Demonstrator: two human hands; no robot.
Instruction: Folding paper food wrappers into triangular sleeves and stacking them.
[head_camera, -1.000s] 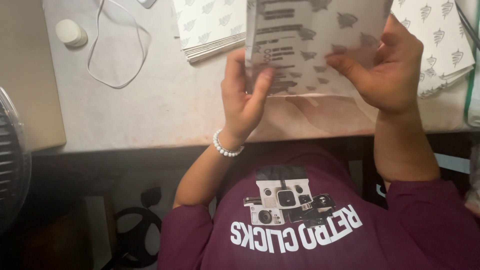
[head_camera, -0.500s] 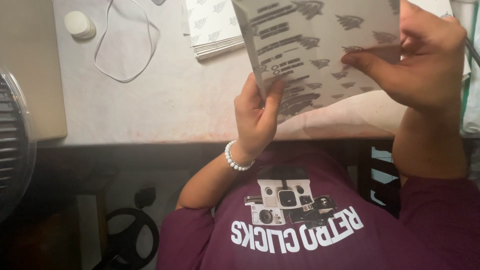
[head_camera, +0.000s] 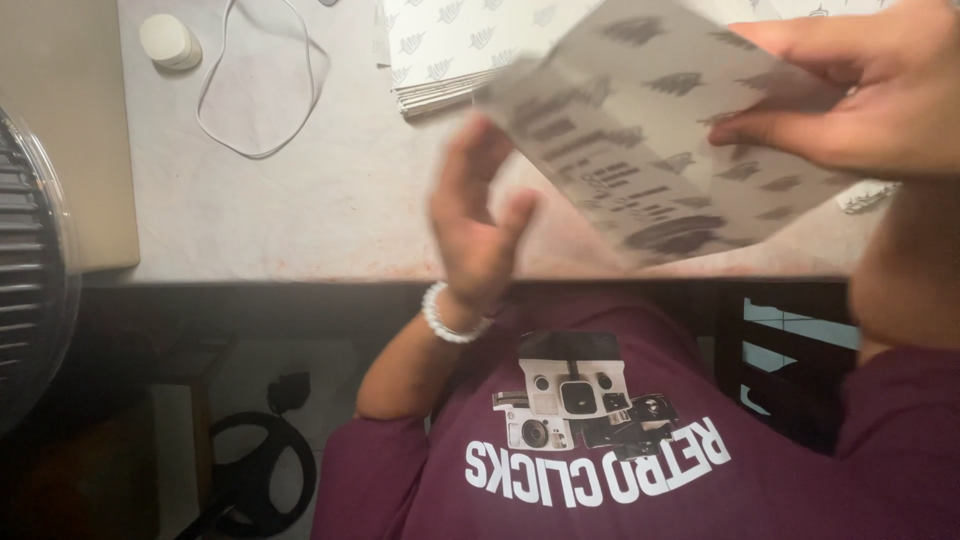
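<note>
The left hand (head_camera: 478, 228), fingers spread wide and gripping nothing, sits just beside the lower edge of the blurred patterned paper bag (head_camera: 650, 150), which the right hand (head_camera: 850, 95) pinches at its far side, with a stack of matching sheets (head_camera: 450, 50) lying beyond both hands.

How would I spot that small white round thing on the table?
Start at the pale table and go to its far left corner. Beside the loop of white cord sits a small white puck. It alone is round and solid, far from the printed sheets.
</note>
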